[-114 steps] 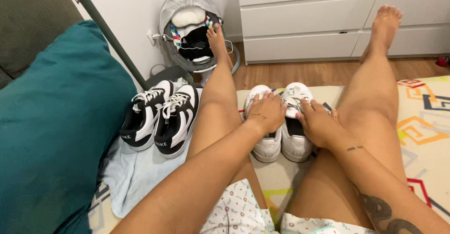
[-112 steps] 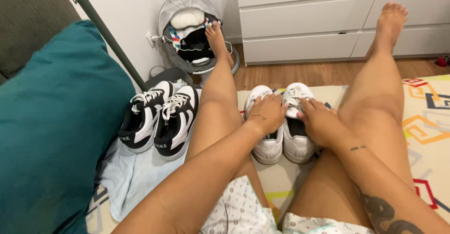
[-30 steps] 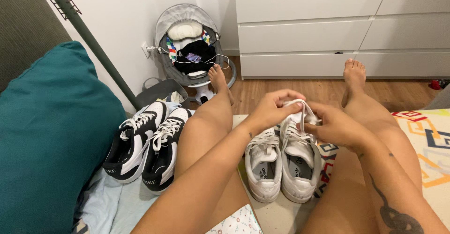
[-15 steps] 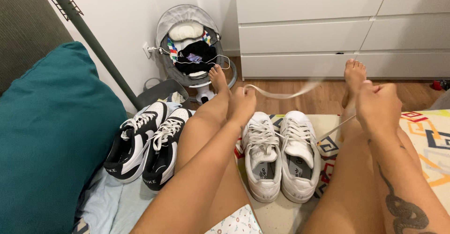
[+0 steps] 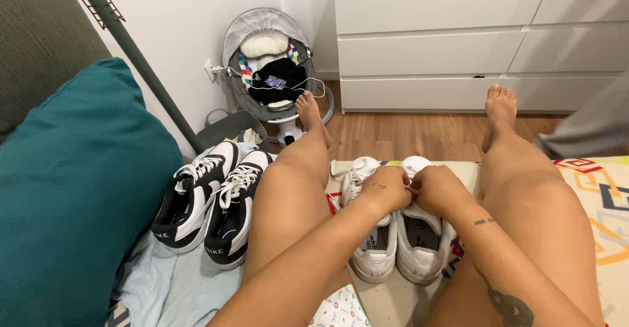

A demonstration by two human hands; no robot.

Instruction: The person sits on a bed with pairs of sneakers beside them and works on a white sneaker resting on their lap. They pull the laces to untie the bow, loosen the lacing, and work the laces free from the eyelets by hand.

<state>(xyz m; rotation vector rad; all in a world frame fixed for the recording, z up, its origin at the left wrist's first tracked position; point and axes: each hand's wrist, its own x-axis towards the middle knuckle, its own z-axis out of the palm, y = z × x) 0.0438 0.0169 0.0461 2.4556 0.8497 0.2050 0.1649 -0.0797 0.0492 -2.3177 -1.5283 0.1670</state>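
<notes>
While apart earlier, hands (image 5: pixel 413 189) together.

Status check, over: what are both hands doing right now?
Left hand and right hand together, pinching lace over white sneakers. Black-and-white sneakers aside. Nothing blocking.

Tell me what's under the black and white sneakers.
The black and white sneakers sit on a pale blue cloth. What lies beneath the cloth is covered, and the teal cushion hides its left edge.

White drawers (image 5: pixel 458 38), wooden floor (image 5: pixel 406 134), teal cushion (image 5: pixel 72 196)
</notes>
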